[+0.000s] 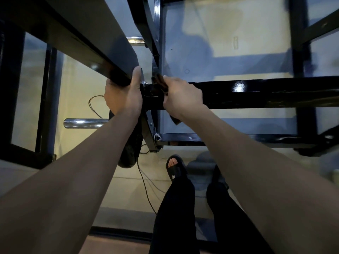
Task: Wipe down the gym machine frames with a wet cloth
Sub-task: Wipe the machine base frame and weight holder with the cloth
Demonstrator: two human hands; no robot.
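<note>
The left hand (124, 94) curls round the end of a slanting black beam (77, 39), while the right hand (180, 97) presses a dark cloth (161, 83) onto the glossy black crossbar (256, 94) right at the bolted joint. Below, a chrome peg (84, 123) juts out, thin cables (145, 182) trail over the pale floor (77, 88), and a foot in a black slide sandal (176, 166) stands there.

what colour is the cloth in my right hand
Dark brown, nearly black; the cloth shows best in the head view, in the right hand.
</note>
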